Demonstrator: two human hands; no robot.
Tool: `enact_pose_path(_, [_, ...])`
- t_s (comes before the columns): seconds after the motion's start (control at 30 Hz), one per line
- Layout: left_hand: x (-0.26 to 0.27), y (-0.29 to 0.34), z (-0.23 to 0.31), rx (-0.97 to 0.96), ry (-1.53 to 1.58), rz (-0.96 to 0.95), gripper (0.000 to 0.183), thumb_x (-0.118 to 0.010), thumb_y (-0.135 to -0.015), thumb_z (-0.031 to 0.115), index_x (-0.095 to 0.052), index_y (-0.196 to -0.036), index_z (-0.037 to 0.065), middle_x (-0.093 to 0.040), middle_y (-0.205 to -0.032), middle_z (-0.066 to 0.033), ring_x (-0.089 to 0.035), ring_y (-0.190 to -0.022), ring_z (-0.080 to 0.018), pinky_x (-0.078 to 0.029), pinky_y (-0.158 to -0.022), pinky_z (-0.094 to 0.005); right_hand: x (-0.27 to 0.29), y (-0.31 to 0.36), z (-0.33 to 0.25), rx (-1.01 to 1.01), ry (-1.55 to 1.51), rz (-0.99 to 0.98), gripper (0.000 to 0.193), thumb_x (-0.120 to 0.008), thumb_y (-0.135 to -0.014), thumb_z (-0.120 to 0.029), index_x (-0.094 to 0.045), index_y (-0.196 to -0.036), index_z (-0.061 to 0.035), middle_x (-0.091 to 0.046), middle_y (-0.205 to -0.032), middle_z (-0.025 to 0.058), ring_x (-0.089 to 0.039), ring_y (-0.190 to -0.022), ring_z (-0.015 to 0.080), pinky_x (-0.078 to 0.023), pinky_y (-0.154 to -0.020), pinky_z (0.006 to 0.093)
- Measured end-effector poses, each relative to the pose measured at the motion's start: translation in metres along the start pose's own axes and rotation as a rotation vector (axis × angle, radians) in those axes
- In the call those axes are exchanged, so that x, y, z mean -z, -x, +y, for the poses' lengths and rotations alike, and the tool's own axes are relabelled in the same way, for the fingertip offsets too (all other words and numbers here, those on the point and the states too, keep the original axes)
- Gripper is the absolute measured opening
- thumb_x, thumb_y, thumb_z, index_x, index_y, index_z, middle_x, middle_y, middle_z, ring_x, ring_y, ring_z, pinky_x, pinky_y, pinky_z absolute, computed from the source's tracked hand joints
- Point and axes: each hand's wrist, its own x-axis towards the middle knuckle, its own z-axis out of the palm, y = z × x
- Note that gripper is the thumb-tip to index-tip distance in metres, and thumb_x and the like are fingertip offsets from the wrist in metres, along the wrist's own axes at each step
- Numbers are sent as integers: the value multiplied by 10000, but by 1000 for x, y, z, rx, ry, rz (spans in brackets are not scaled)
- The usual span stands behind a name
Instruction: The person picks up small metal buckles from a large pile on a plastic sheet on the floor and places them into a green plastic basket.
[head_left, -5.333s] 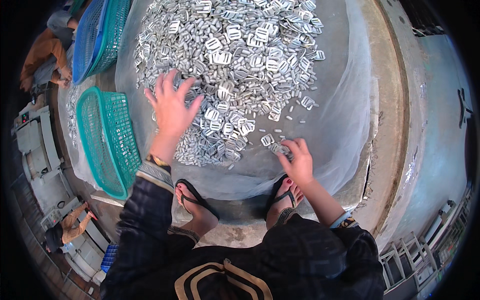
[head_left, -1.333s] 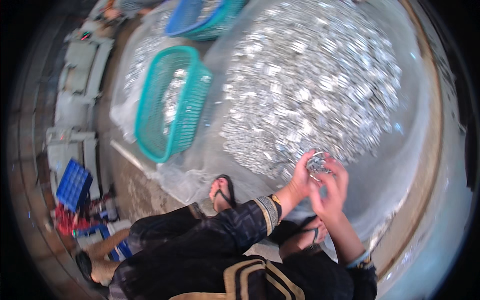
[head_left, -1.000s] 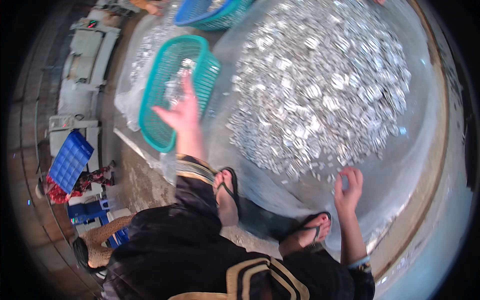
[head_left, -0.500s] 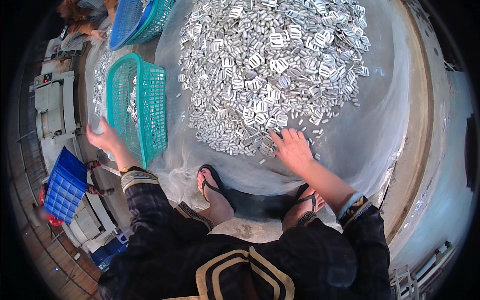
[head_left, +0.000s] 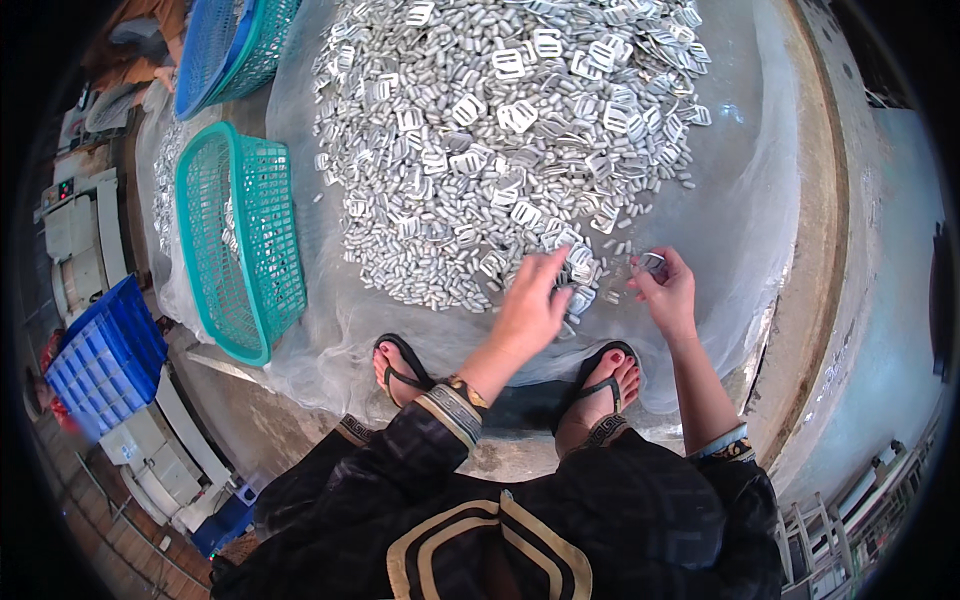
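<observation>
A wide heap of small silver metal pellets (head_left: 400, 270) mixed with flat slotted metal buckles (head_left: 517, 116) lies in front of my feet. At its near edge, my left hand (head_left: 530, 308) reaches among a few buckles (head_left: 580, 264), thumb and fingers apart and slightly blurred. Whether its fingertips touch them is unclear. To its right, my right hand (head_left: 670, 292) pinches a grey metal buckle (head_left: 652, 262) between thumb and fingers, just off the heap's edge. A few loose pellets lie between the two hands.
A green plastic basket (head_left: 270, 245) with some buckles inside stands left of the heap. Beyond it are blue and green baskets (head_left: 245, 60) near another person's arm. Translucent sheeting (head_left: 740, 290) lies under the heap. Machines (head_left: 90, 240) and a blue crate (head_left: 110, 350) stand far left.
My left hand has swung from beside the green basket over to the heap's near edge. My right hand has moved right, off the heap, and now holds a buckle. The view has shifted slightly.
</observation>
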Motion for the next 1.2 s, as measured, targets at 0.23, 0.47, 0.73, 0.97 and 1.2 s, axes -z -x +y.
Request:
enact_pose_path(0.23, [35,-46,-21,-22,-146,36,214,-670,-787,108,-656,-997,73,-586,-890,-97,-602,-742,-229,-483,-637,-325,19,6,-6,-23,-490,-207,182,-536,-788,-71,-577,-946,9,-631,-894,72,-596,-778,138,-506,-625,267])
enact_pose_path(0.47, [14,-53,-16,-108,-254,16,178,-709,-697,65,-533,-712,49,-575,-811,-74,-583,-684,-222,-473,-619,-329,-41,-2,-28,529,763,2,418,-726,-714,-234,-573,-1074,-88,-597,-951,88,-606,-865,238,-512,-687,346])
enact_pose_path(0.73, [28,-60,-30,177,165,-87,191,-680,-741,42,-521,-846,54,-600,-816,-68,-596,-673,-156,-479,-588,-308,-34,-22,-22,408,705,-26,272,-736,-709,-169,-610,-946,-127,-545,-866,92,-587,-765,289,-473,-668,386])
enact_pose_path(0.97, [24,-62,-16,-158,-381,-217,209,-710,-704,110,-547,-835,112,-567,-868,-82,-605,-787,-268,-481,-665,-371,11,-22,-26,-149,-533,-341,137,-618,-809,-103,-570,-889,-2,-584,-838,52,-606,-763,153,-485,-620,296])
enact_pose_path(1.2, [18,-72,-1,-161,-306,-167,187,-696,-736,115,-571,-874,96,-574,-925,-99,-611,-813,-288,-496,-715,-379,-3,-9,-36,-24,-324,-350,291,-515,-750,39,-574,-1018,-58,-563,-861,68,-584,-609,129,-468,-506,236])
